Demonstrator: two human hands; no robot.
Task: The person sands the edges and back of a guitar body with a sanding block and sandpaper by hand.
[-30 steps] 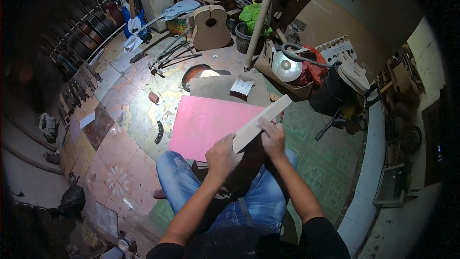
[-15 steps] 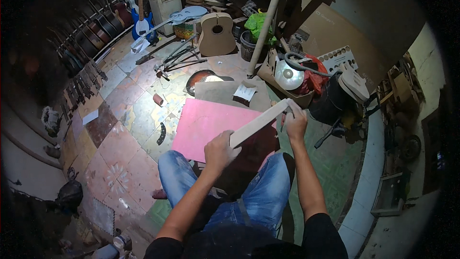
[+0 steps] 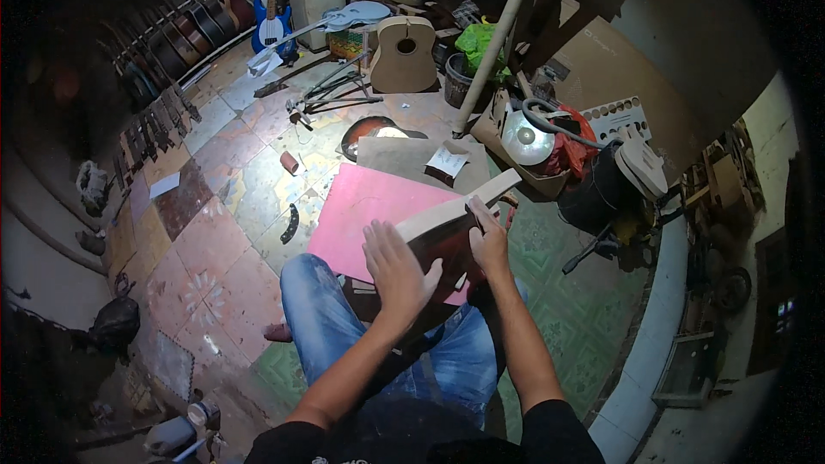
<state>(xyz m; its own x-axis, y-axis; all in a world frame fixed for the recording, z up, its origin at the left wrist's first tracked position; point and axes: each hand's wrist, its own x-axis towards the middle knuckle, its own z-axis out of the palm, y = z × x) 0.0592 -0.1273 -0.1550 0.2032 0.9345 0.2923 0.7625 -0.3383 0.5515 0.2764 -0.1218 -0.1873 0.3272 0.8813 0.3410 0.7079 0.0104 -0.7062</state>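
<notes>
A long pale wooden bar (image 3: 455, 210) lies slantwise in front of me, its far end up to the right. My right hand (image 3: 490, 245) is closed around its right part, with the thumb side up. At the bar's near left end my left hand (image 3: 400, 271) is stretched flat, fingers extended and thumb apart. Whether its palm touches the wood cannot be made out. Below the bar is a flat pink board (image 3: 365, 202) in front of my knees, partly covered by the bar and hands. A grey-brown sheet (image 3: 391, 155) adjoins its far edge, carrying a small white-topped box (image 3: 447, 161).
An unfinished guitar body (image 3: 404, 69) stands at the back beside a blue electric guitar (image 3: 272, 30). Rows of guitars (image 3: 185, 34) hang at the left. At the right are a black bucket (image 3: 593, 193) and a leaning pole (image 3: 498, 43). A dark curved piece (image 3: 290, 223) lies on the tiles.
My left hand has let go of the bar's near end and opened flat. My right hand has moved down and left along the bar. The view has shifted slightly.
</notes>
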